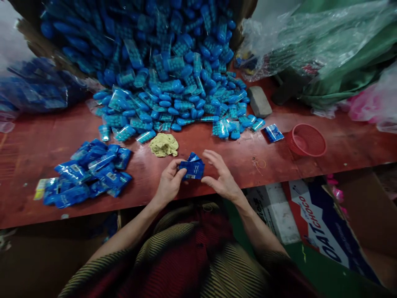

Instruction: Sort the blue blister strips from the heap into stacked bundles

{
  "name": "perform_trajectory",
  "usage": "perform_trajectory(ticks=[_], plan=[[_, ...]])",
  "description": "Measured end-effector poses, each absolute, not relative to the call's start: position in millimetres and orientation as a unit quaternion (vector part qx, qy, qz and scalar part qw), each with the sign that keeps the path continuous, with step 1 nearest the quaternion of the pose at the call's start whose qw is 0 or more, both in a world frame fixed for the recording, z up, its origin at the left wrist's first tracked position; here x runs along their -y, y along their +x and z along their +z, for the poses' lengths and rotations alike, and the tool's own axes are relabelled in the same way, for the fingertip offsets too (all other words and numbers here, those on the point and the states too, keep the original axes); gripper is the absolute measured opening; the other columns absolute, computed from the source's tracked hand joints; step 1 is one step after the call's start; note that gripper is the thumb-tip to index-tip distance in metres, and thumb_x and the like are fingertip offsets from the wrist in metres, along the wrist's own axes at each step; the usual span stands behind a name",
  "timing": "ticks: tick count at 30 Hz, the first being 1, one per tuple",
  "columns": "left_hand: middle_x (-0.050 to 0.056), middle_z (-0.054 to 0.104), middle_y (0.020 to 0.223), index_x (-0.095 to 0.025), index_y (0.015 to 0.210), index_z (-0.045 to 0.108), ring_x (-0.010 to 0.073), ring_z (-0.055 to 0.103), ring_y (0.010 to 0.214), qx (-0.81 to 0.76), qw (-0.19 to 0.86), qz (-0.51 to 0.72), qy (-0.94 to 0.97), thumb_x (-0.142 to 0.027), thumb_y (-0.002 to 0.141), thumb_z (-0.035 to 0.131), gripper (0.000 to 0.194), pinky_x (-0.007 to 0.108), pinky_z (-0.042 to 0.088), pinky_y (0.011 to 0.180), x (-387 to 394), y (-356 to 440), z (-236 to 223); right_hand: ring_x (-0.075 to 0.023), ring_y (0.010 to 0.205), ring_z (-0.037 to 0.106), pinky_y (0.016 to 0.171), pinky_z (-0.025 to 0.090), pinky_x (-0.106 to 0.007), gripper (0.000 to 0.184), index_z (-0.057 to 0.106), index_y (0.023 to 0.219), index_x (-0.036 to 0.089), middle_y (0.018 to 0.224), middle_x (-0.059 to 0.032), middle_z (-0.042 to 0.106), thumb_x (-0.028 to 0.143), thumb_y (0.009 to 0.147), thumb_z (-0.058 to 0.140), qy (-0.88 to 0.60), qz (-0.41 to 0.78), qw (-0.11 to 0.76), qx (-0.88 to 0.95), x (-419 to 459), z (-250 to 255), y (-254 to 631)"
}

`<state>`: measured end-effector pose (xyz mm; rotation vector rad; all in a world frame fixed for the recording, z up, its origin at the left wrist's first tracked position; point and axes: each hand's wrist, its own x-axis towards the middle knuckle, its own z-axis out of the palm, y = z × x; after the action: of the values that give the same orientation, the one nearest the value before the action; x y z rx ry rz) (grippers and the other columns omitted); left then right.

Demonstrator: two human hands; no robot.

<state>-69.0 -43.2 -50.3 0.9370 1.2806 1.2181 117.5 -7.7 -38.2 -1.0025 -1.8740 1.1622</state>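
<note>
My left hand pinches a few blue printed packets between thumb and fingers, above the front part of the table. One packet sticks up at an angle behind the front one, which bears a small barcode. To the right of them, my right hand is open, its thumb and fingers apart and close to the packets' edge. A crumpled yellow-green cloth or lump lies just beyond my left hand. On the left rests a heap of similar blue packets.
A big pile of blue-capped clear containers with small balls spills over the red table. Rightward are a grey block, a blue packet stack, a red basket and rubber bands. A printed carton lies below.
</note>
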Motion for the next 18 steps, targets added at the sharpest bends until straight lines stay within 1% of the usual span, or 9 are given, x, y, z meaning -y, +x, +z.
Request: perform_trajectory(ticks=[2,3,5,6,8,11,13,16,18], plan=[[0.003,0.069,0.089,-0.020,0.096,0.062,0.0158,0.067,0.077,-0.559,0.411,0.518,0.500,-0.025,0.079,0.061,0.018,0.029,0.055,0.071,48.9,-71.6,-57.5,-0.0251,0.121,0.050,0.097,0.045,-0.042,0.071,0.029,0.142,0.031,0.139,-0.0120,0.041,0.039,0.081,0.064,-0.408,0.491,0.384,0.667,7.8,-40.4,117.0],[0.005,0.070,0.093,-0.021,0.097,0.063,0.0173,0.067,0.085,-0.554,0.365,0.514,0.544,-0.023,0.080,0.060,0.017,0.032,0.053,0.080,51.4,-72.8,-60.5,-0.0238,0.117,0.053,0.095,0.047,-0.041,0.075,0.025,0.143,0.031,0.136,-0.0120,0.045,0.037,0.080,0.065,-0.403,0.515,0.381,0.654,7.8,-41.5,116.3],[0.007,0.072,0.098,-0.022,0.093,0.065,0.0205,0.066,0.096,-0.524,0.324,0.506,0.604,-0.021,0.079,0.060,0.014,0.037,0.050,0.090,55.3,-74.7,-64.2,-0.0216,0.113,0.056,0.095,0.047,-0.039,0.077,0.026,0.143,0.030,0.129,-0.0101,0.051,0.031,0.078,0.068,-0.375,0.539,0.358,0.663,7.7,-42.8,113.9],[0.007,0.072,0.098,-0.022,0.089,0.066,0.0221,0.065,0.100,-0.508,0.323,0.504,0.619,-0.022,0.078,0.061,0.011,0.039,0.049,0.092,56.5,-75.5,-64.8,-0.0205,0.113,0.056,0.096,0.047,-0.038,0.074,0.029,0.142,0.030,0.127,-0.0088,0.053,0.027,0.079,0.067,-0.363,0.534,0.352,0.678,7.9,-42.9,112.7],[0.009,0.072,0.098,-0.023,0.079,0.065,0.0257,0.062,0.108,-0.493,0.344,0.495,0.627,-0.026,0.074,0.067,0.006,0.045,0.046,0.096,57.9,-77.4,-63.8,-0.0185,0.112,0.056,0.097,0.046,-0.036,0.058,0.041,0.135,0.028,0.122,-0.0068,0.056,0.017,0.081,0.060,-0.347,0.490,0.362,0.713,8.6,-41.9,110.7],[0.010,0.072,0.095,-0.022,0.071,0.063,0.0301,0.057,0.115,-0.493,0.373,0.482,0.620,-0.032,0.068,0.072,0.014,0.054,0.039,0.101,58.6,-81.5,-61.1,-0.0168,0.107,0.057,0.094,0.047,-0.035,0.033,0.062,0.110,0.025,0.113,-0.0062,0.060,0.009,0.084,0.049,-0.332,0.418,0.386,0.752,11.0,-39.6,109.1],[0.010,0.071,0.097,-0.022,0.071,0.062,0.0310,0.054,0.118,-0.492,0.352,0.483,0.633,-0.032,0.069,0.072,0.014,0.057,0.035,0.102,59.2,-84.5,-61.7,-0.0170,0.106,0.058,0.093,0.048,-0.035,0.025,0.065,0.096,0.023,0.112,-0.0071,0.059,0.009,0.083,0.048,-0.343,0.402,0.400,0.748,13.8,-39.2,108.2],[0.008,0.067,0.106,-0.022,0.075,0.064,0.0294,0.053,0.119,-0.474,0.228,0.495,0.691,-0.029,0.075,0.066,0.007,0.058,0.040,0.098,60.7,-87.7,-65.7,-0.0176,0.106,0.058,0.092,0.048,-0.036,0.022,0.064,0.097,0.023,0.115,-0.0074,0.058,0.013,0.083,0.051,-0.384,0.469,0.427,0.671,17.3,-41.1,106.4],[0.007,0.063,0.114,-0.023,0.080,0.065,0.0274,0.052,0.121,-0.440,0.113,0.503,0.735,-0.021,0.077,0.063,0.004,0.054,0.045,0.094,61.2,-88.3,-67.1,-0.0159,0.095,0.062,0.081,0.053,-0.032,0.021,0.061,0.100,0.023,0.109,-0.0061,0.062,0.017,0.082,0.052,-0.413,0.581,0.428,0.557,17.3,-42.7,105.9]])
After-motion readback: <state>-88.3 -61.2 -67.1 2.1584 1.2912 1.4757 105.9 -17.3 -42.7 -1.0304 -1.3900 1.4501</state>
